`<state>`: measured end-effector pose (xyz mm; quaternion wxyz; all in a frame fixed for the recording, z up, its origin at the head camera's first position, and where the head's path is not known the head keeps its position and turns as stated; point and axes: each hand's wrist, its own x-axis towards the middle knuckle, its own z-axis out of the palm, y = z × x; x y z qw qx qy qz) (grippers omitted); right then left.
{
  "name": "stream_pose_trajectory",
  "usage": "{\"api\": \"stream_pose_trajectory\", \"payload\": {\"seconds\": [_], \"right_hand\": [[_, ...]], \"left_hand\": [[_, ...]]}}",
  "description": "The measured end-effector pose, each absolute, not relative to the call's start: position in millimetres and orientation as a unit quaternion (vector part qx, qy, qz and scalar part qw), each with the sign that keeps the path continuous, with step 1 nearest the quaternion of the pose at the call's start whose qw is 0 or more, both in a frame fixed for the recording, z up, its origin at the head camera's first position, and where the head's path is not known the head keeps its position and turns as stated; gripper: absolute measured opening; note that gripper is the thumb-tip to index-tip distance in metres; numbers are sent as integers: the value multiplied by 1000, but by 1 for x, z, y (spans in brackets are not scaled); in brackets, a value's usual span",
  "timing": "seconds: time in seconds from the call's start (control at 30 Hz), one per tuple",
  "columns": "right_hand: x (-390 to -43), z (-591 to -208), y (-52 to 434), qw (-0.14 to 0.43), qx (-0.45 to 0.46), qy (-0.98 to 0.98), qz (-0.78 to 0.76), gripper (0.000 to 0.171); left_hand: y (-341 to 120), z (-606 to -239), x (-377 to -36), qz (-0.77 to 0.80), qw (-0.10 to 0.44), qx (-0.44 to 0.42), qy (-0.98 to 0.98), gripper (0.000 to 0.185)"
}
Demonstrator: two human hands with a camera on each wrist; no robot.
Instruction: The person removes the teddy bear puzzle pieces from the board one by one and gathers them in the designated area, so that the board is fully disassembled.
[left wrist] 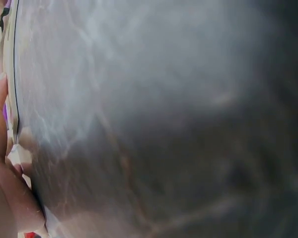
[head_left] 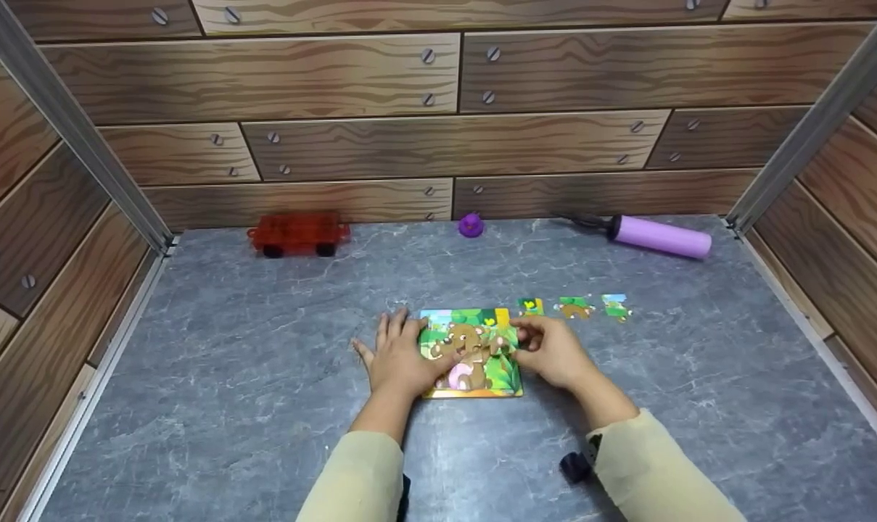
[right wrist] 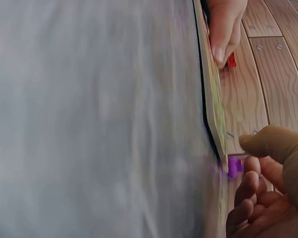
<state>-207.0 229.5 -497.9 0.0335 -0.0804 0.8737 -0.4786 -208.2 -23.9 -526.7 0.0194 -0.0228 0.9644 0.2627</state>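
Note:
A jigsaw puzzle point(head_left: 471, 373) with a brown bear picture lies flat on the grey table, most of its pieces set in a board. Across its left side rests my left hand point(head_left: 402, 360), fingers spread and thumb reaching over the bear. At the right edge is my right hand point(head_left: 554, 353), its thumb and forefinger tips close to the puzzle. In the right wrist view a gap shows between thumb and fingers point(right wrist: 250, 184), with no piece visible there. The left wrist view catches only part of the left hand point(left wrist: 5, 183) beside the board's edge.
Behind the right hand lie three loose puzzle pieces: a yellow-green one point(head_left: 531, 306), a brown-green one point(head_left: 574, 307) and a blue-green one point(head_left: 616, 305). Along the back wall stand a red toy cart point(head_left: 298, 234), a small purple toy point(head_left: 471, 225) and a lilac cylinder point(head_left: 663, 237).

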Motion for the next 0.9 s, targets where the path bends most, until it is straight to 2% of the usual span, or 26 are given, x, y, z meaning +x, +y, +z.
{"api": "stream_pose_trajectory", "payload": {"seconds": [0.27, 0.9], "right_hand": [[-208, -485, 263, -33, -129, 882, -452, 47], [-208, -461, 338, -78, -92, 909, -400, 47]], "left_hand": [[-24, -527, -208, 266, 22, -21, 963, 87], [-25, -524, -207, 268, 17, -16, 963, 85]]}}
